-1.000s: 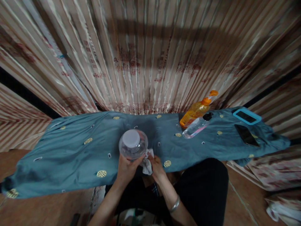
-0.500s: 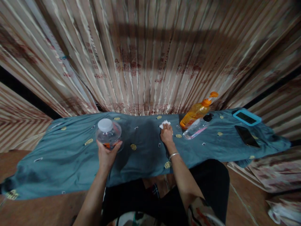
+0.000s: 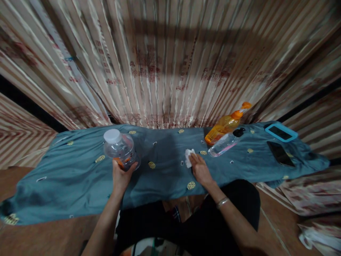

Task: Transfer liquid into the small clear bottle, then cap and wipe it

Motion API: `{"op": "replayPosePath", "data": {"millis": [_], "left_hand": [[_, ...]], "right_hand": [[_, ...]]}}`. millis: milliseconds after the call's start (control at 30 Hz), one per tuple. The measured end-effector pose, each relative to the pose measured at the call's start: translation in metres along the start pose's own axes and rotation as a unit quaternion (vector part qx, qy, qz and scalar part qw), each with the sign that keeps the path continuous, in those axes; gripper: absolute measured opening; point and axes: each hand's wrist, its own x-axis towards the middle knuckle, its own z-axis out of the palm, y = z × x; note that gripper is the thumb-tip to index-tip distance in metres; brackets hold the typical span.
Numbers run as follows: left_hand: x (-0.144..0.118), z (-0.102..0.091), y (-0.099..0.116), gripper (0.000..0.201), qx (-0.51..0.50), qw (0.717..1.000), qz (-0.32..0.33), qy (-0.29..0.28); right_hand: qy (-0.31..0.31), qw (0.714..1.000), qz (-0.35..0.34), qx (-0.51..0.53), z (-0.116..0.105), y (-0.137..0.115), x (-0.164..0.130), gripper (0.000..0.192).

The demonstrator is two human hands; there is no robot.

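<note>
My left hand (image 3: 122,178) is wrapped round the lower part of a clear plastic bottle (image 3: 127,144) with a white cap and an orange label. The bottle leans a little to the left above the teal cloth (image 3: 162,181). In my right hand (image 3: 201,170) is a crumpled white tissue (image 3: 189,158), pressed down on the cloth under the fingertips. Just right of that hand stand an orange pump bottle (image 3: 222,128) and a clear pump bottle (image 3: 225,144) with a black top.
A blue-framed device (image 3: 281,132) and a black phone (image 3: 280,153) lie at the right end of the cloth-covered table. Behind it hangs a striped curtain (image 3: 165,64). My legs (image 3: 234,202) are beneath the near edge.
My right hand has drawn the tissue back toward me and slightly right. The bottle in my left hand has shifted a bit to the left and tilts more.
</note>
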Motion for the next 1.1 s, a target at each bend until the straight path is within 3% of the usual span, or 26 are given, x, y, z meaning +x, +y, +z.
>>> {"op": "replayPosePath", "data": {"millis": [67,133,267,433,533,633,733,933,1033,1100], "left_hand": [[-0.001,0.001,0.001,0.064,-0.003,1.0,-0.011,0.002],[-0.002,0.001,0.002,0.064,-0.001,1.0,-0.028,0.004],[-0.004,0.0,0.004,0.063,0.003,0.999,-0.041,-0.005],[-0.004,0.0,0.005,0.065,0.018,0.998,-0.056,-0.011],[-0.004,-0.001,0.006,0.066,0.014,0.998,-0.052,-0.015],[-0.004,-0.001,0.006,0.068,0.009,0.998,-0.053,-0.016],[-0.003,0.0,0.005,0.068,0.013,0.998,-0.057,-0.012],[-0.003,0.002,0.001,0.073,0.007,0.999,-0.039,-0.004],[-0.003,0.002,0.001,0.072,0.019,0.999,-0.042,-0.004],[-0.003,0.002,0.002,0.073,0.023,0.999,-0.041,-0.004]], "right_hand": [[0.018,0.998,0.053,-0.024,-0.003,0.021,0.019,0.037],[0.033,0.994,0.094,-0.038,0.002,0.026,0.048,0.037],[0.052,0.99,0.124,-0.039,0.027,-0.014,0.106,0.04],[0.013,1.0,0.007,-0.002,0.06,-0.09,0.124,0.04],[-0.008,0.999,-0.053,0.008,0.062,-0.101,0.117,0.041],[-0.021,0.997,-0.079,-0.001,0.05,-0.081,0.12,0.038],[-0.025,0.997,-0.062,-0.027,0.03,-0.045,0.128,0.034],[0.002,0.99,0.097,-0.098,-0.005,0.024,0.128,0.032],[0.008,0.98,0.161,-0.116,-0.006,0.027,0.129,0.033],[0.005,0.979,0.17,-0.115,0.002,0.009,0.132,0.034]]}}
